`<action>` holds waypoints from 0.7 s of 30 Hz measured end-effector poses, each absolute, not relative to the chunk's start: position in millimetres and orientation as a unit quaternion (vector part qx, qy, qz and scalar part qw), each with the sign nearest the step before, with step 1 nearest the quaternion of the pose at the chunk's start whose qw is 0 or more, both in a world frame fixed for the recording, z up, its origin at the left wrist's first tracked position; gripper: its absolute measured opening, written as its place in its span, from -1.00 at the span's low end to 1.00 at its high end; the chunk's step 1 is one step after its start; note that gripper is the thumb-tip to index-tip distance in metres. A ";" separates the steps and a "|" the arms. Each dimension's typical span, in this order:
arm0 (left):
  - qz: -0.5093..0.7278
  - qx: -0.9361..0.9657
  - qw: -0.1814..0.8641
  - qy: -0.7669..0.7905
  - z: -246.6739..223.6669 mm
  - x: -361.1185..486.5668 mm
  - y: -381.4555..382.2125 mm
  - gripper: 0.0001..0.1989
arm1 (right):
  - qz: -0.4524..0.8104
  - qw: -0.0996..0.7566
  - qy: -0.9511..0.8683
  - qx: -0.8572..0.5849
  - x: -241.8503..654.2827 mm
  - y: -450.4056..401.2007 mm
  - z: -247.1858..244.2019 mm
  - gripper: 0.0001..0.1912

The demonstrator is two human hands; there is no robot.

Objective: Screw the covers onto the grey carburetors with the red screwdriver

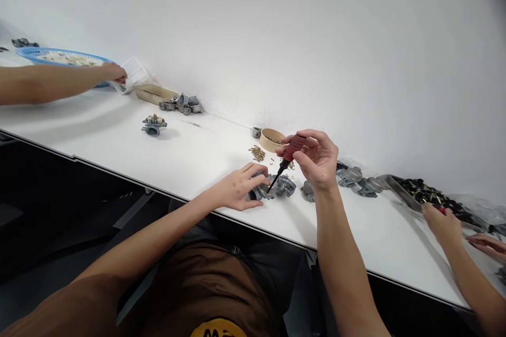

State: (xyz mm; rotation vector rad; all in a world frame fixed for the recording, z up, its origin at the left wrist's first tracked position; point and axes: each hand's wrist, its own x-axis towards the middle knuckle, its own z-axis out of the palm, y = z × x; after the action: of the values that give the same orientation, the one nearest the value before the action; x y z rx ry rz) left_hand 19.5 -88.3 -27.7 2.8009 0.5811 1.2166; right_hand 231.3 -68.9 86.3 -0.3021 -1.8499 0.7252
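While L hand [236, 188] braces the carb [253, 195] on the tabletop [205, 152], fingers curved around it, R hand [322, 163] pinches a red screwdriver [294, 147], tip down at carb; turning it calls for firm L support.

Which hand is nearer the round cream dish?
The person's right hand, holding a red screwdriver, has fingers beside the dish; the left hand, on a metal part, is farther, toward the near edge of the table.
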 end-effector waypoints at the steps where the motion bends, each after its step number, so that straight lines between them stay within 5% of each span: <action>1: 0.393 0.901 0.015 0.186 -27.7 19.6 -88.3 -0.59 | 0.291 0.543 -0.776 -0.133 232.3 -68.8 86.5 -0.60; 21: 0.390 0.900 0.027 0.194 -26.7 20.3 -88.9 -0.59 | 0.281 0.504 -0.808 -0.117 241.9 -73.1 91.9 -0.46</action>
State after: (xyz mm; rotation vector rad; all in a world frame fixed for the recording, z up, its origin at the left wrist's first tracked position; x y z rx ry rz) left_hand 20.3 -88.9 -26.7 2.7791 0.5981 1.2028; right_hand 241.9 -73.1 91.9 -0.2836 -1.9513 0.6776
